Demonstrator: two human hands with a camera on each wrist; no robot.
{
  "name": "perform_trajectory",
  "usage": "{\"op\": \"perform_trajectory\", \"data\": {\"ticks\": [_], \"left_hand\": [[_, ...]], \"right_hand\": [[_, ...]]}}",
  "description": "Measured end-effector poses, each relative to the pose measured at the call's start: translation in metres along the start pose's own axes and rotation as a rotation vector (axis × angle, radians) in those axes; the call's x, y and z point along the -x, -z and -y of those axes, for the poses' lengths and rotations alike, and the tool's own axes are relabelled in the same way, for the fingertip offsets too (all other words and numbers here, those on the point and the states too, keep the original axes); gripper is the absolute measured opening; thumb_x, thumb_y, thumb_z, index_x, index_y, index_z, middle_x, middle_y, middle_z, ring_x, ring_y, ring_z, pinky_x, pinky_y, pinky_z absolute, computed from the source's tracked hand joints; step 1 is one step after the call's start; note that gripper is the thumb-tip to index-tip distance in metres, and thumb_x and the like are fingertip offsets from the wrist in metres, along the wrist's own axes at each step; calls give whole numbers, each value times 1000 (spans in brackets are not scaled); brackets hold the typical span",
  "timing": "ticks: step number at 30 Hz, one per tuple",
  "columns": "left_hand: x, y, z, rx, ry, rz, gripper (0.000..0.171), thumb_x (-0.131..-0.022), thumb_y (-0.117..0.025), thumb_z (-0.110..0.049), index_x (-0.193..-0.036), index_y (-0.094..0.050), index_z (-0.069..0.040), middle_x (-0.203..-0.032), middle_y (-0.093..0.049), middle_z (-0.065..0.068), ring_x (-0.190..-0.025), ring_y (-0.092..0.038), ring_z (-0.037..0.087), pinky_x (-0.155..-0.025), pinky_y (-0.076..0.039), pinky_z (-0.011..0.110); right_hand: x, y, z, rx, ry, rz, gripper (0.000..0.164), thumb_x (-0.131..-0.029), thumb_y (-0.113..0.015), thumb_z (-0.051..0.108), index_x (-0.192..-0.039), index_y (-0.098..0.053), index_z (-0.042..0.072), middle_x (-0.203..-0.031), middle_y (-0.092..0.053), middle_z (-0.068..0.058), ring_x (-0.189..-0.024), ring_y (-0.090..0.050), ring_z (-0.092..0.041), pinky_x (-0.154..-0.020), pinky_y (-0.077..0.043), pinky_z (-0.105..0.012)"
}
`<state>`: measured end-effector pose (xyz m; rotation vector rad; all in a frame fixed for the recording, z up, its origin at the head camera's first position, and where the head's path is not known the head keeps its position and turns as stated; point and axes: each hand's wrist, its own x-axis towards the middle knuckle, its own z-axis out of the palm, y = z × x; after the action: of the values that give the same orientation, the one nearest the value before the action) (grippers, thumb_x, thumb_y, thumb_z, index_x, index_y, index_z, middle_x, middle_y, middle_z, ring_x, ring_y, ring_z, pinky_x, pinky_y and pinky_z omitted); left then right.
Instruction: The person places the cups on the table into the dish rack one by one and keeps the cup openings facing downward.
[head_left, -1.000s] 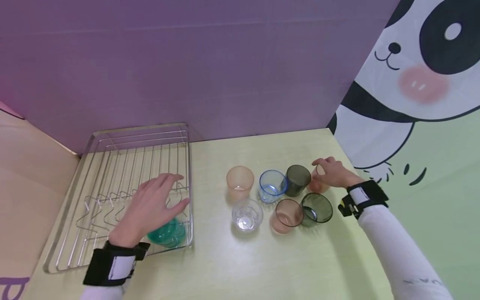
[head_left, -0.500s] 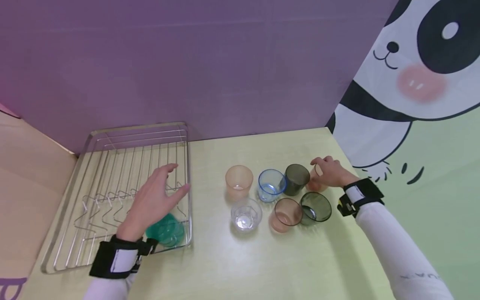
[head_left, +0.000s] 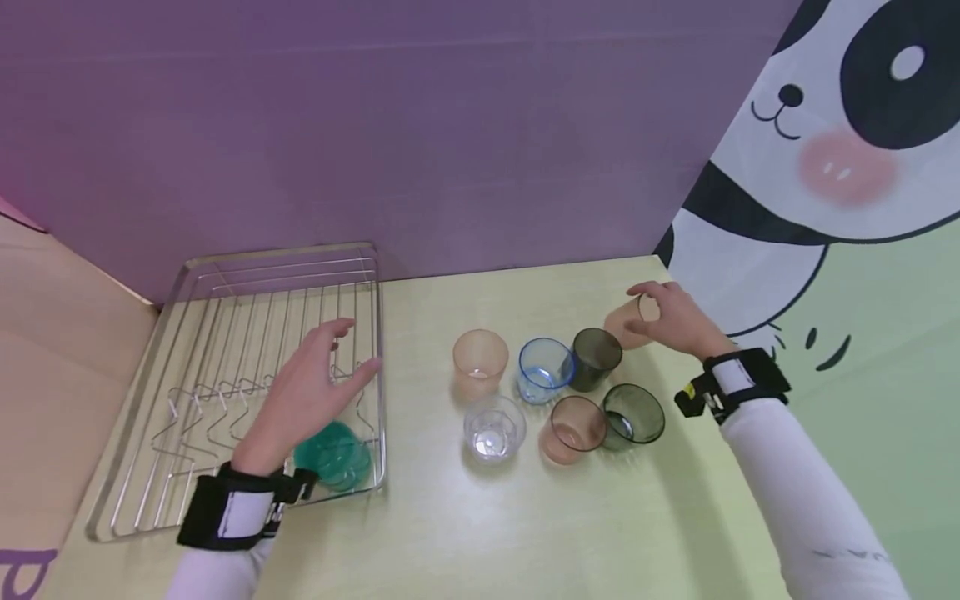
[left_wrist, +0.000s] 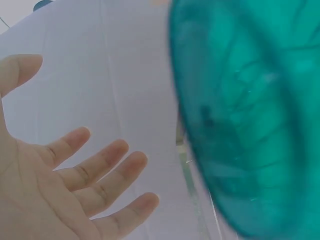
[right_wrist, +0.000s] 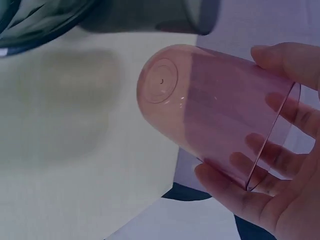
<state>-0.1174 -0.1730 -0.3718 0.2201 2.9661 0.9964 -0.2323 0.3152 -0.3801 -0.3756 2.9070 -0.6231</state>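
My right hand (head_left: pixel 675 321) grips a pinkish, see-through tumbler (head_left: pixel 624 323) around its rim, at the far right of the table. In the right wrist view the tumbler (right_wrist: pixel 215 105) is tilted, its round base pointing away from the palm and its mouth toward it. Just left of it stands a dark grey tumbler (head_left: pixel 596 358). My left hand (head_left: pixel 303 400) hovers over the wire rack, fingers spread and holding nothing. Below its wrist a teal cup (head_left: pixel 341 458) sits in the rack's front right corner; in the left wrist view this teal cup (left_wrist: pixel 250 125) looms beside the fingers.
A metal wire rack (head_left: pixel 277 252) with upright wavy dividers covers the table's left part. Mid-table stand a peach cup (head_left: pixel 480 358), blue-rimmed cup (head_left: pixel 545 371), clear cup (head_left: pixel 493 429), brownish-pink cup (head_left: pixel 573 429) and olive cup (head_left: pixel 633 417). A purple wall (head_left: pixel 450 150) borders the back.
The right hand has raised the pinkish tumbler from beside the dark grey one, toward the table's back right. Earlier, the left hand shifted slightly up and forward over the rack.
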Motion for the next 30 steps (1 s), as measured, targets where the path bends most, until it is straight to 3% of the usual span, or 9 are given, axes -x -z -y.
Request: {"op": "perform_trajectory", "data": {"ticks": [6, 16, 20, 30], "left_hand": [[-2, 6, -8, 23, -10, 0, 80, -95, -52, -58, -153, -29, -8, -152, -41, 20, -136, -42, 39, -105, -42, 61], [-10, 9, -32, -4, -74, -19, 79, -95, -53, -58, -153, -31, -8, -153, -41, 17, -140, -41, 36, -109, -40, 58], [-15, 13, -40, -11, -101, -31, 78, -95, -53, -57, -153, -31, -8, -153, -41, 17, -140, -40, 36, -109, -39, 59], [-26, 12, -53, -24, -133, -20, 78, -93, -55, -58, -152, -33, -11, -153, -42, 13, -141, -41, 33, -112, -38, 55]], "right_hand": [[-2, 9, 15, -102, 67, -102, 54, -92, -68, 22, -135, -50, -4, -136, -50, -26, -123, -43, -43, -103, -39, -58], [-7, 13, 37, -193, 149, -195, 52, -92, -69, 25, -135, -52, 1, -133, -51, -20, -122, -44, -36, -104, -39, -53], [-9, 15, 47, -233, 159, -212, 52, -91, -70, 24, -135, -53, 3, -132, -53, -17, -122, -44, -30, -104, -39, -49], [-4, 17, 71, -361, 140, -191, 54, -92, -70, 21, -139, -49, 4, -140, -48, -16, -128, -46, -31, -109, -39, -52]]}}
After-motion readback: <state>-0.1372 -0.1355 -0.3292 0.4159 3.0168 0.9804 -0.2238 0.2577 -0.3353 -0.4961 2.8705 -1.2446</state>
